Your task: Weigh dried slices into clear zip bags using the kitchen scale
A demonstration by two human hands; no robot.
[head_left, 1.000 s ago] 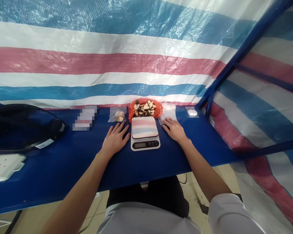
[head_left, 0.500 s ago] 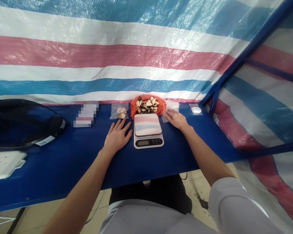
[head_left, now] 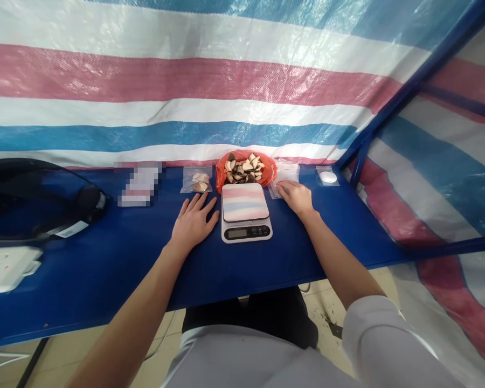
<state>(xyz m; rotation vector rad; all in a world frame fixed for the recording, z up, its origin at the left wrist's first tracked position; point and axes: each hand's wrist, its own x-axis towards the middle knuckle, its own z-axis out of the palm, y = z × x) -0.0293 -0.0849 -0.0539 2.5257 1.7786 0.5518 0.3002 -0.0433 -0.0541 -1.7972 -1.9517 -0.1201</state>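
My left hand (head_left: 194, 221) lies flat on the table with its fingers spread, left of a white kitchen scale (head_left: 246, 203). Just beyond its fingertips is a clear zip bag (head_left: 196, 178) holding a few pale pieces. My right hand (head_left: 297, 198) has its fingers drawn together at the near edge of some clear plastic bags (head_left: 286, 172), pinching there; the fingertips are partly hidden. Between the hands, behind the scale, an orange plastic bag (head_left: 270, 173) stands open around many dark-edged, pale dried slices (head_left: 246, 168). The scale's pan carries nothing.
A small bag with a white oval item (head_left: 328, 177) lies at the right. Leftward are a blurred-out packet (head_left: 142, 186), a black strapped device (head_left: 89, 207) and a white power strip (head_left: 10, 268). Striped sheeting (head_left: 186, 81) and a blue frame bar (head_left: 412, 89) bound the blue table (head_left: 117, 269).
My right hand's fingers, stretched over the clear bags before, have curled together at their near edge. My left hand stays flat in place. The view has shifted slightly.
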